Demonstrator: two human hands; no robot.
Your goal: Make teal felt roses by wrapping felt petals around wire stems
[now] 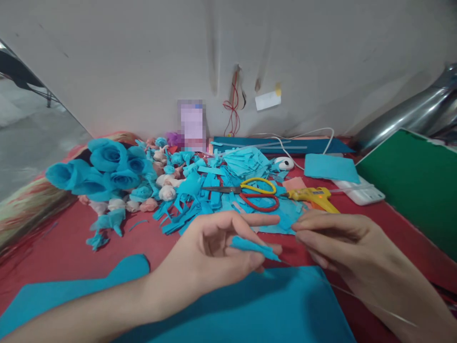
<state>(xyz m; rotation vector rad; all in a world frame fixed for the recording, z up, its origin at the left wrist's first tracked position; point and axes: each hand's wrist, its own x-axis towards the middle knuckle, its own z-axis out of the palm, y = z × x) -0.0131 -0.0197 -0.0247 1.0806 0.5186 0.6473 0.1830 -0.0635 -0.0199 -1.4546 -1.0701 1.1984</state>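
My left hand (217, 247) is closed in a pinch round a small rolled piece of blue paper (254, 247), held above a large blue sheet (250, 309). My right hand (342, 243) is close beside it, fingers pressed together and pointing left toward the roll's tip. A thin wire (371, 302) runs from the roll under my right hand toward the lower right. Whether the right fingers grip the wire is hidden.
On the red table (64, 247) lie blue paper roses (107, 169), small pale roses (166, 190), several blue paper scraps (214, 190), yellow-and-red scissors (255, 193), a yellow glue gun (314, 195), a white mouse (284, 163) and a green sheet (414, 186) at right.
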